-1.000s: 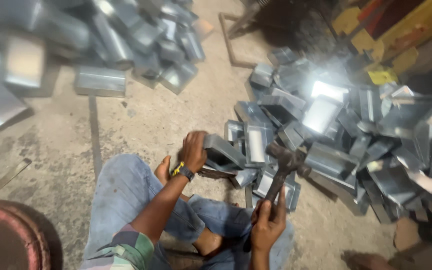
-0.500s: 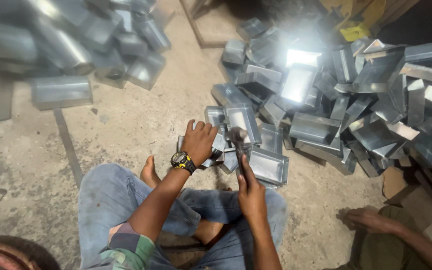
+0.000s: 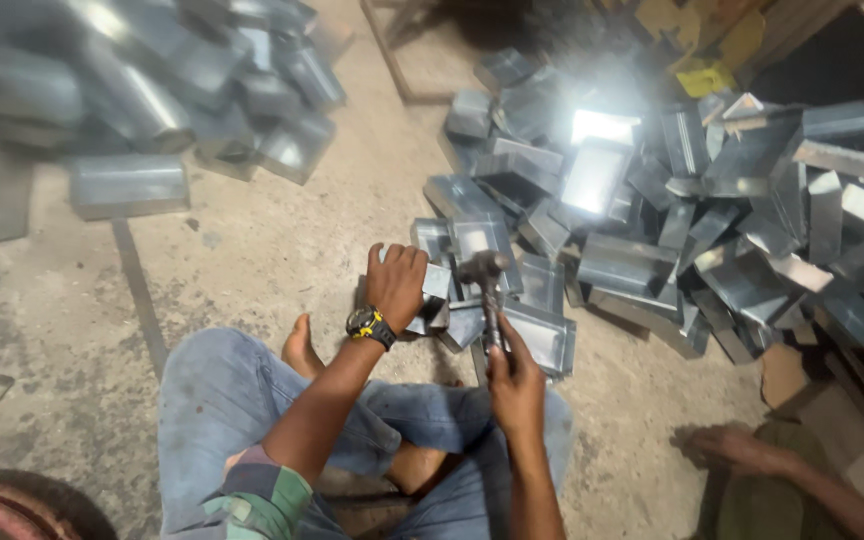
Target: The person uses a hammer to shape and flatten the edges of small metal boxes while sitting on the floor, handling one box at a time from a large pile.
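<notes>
Folded sheet-metal piece point(image 3: 440, 300) sits on the concrete floor point(image 3: 252, 250) before my knees, my left hand point(image 3: 397, 283) clamped over it. My right hand point(image 3: 515, 375) is closed round a hammer point(image 3: 485, 285), head just beside the piece. Metal pile point(image 3: 712, 220) behind.

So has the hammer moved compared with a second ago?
Yes. The hammer in the right hand has swung towards the left hand, its head now over the folded metal piece held there.
</notes>
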